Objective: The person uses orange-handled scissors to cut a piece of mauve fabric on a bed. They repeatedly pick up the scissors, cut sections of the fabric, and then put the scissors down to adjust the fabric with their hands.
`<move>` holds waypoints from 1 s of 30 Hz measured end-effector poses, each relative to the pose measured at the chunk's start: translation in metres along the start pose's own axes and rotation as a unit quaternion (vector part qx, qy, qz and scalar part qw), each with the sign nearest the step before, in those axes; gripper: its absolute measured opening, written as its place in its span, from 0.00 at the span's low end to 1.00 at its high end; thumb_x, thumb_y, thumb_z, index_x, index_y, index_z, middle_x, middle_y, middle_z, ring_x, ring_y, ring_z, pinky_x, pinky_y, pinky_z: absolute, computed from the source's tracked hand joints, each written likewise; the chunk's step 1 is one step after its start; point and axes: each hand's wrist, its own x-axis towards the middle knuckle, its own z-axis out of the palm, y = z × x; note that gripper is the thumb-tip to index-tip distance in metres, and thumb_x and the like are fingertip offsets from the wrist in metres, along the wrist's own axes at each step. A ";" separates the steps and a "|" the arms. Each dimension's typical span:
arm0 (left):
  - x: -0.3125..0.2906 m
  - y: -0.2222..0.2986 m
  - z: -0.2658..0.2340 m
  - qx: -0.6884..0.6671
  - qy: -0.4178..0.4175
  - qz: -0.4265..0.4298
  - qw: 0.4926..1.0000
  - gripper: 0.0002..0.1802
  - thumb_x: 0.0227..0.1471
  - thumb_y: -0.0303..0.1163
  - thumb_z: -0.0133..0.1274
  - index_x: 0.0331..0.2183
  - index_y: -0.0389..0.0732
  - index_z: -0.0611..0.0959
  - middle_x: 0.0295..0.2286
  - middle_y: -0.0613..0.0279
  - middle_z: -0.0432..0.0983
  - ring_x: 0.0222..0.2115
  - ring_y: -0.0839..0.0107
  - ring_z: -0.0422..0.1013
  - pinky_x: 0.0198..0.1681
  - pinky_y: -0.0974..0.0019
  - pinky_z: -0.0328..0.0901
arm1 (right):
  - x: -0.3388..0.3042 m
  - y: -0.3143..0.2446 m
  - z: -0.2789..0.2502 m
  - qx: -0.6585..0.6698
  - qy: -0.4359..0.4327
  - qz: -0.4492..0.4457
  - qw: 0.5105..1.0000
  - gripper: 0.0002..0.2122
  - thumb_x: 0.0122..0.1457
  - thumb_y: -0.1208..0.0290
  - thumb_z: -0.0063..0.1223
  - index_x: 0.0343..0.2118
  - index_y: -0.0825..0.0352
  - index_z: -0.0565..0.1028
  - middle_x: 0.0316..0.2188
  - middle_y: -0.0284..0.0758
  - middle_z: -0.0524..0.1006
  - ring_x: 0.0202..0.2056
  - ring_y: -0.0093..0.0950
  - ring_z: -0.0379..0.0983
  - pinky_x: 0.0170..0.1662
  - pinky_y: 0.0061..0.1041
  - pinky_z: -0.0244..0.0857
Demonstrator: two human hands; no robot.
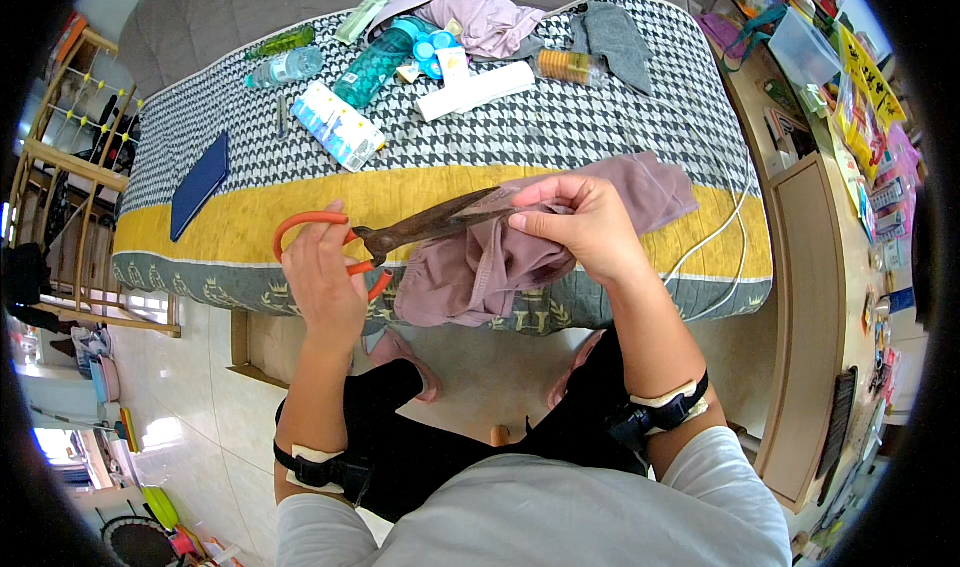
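My left hand (326, 275) has its fingers through the orange handles of a pair of scissors (412, 230). The dark, rusty-looking blades point right and stand a little apart. At their tips my right hand (592, 225) has thumb and forefinger close together in a pinch. A small pale piece seems to show there, too fine to name. Beneath the blades and the right hand a crumpled mauve garment (480, 279) lies over the bed's near edge, with a gathered seam on its left part.
Across the patterned bed (250, 117) lie a dark blue notebook (200, 187), a blue-and-white packet (337, 127), a white roll (478, 91), a teal bottle (378, 70), a clear bottle (290, 67) and a grey cloth (612, 47). A white cable (725, 227) hangs at the right. Beside it stands a cluttered desk (800, 307).
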 end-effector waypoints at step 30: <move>-0.003 0.004 0.006 0.003 0.002 -0.009 1.000 0.24 0.32 0.14 0.45 0.39 0.37 0.68 0.44 0.55 0.68 0.40 0.58 0.65 0.43 0.58 0.55 | -0.001 -0.001 0.001 0.062 -0.013 0.014 0.998 0.09 0.45 0.81 0.58 0.31 0.73 0.75 0.27 0.32 0.76 0.27 0.16 0.71 0.31 0.13 0.66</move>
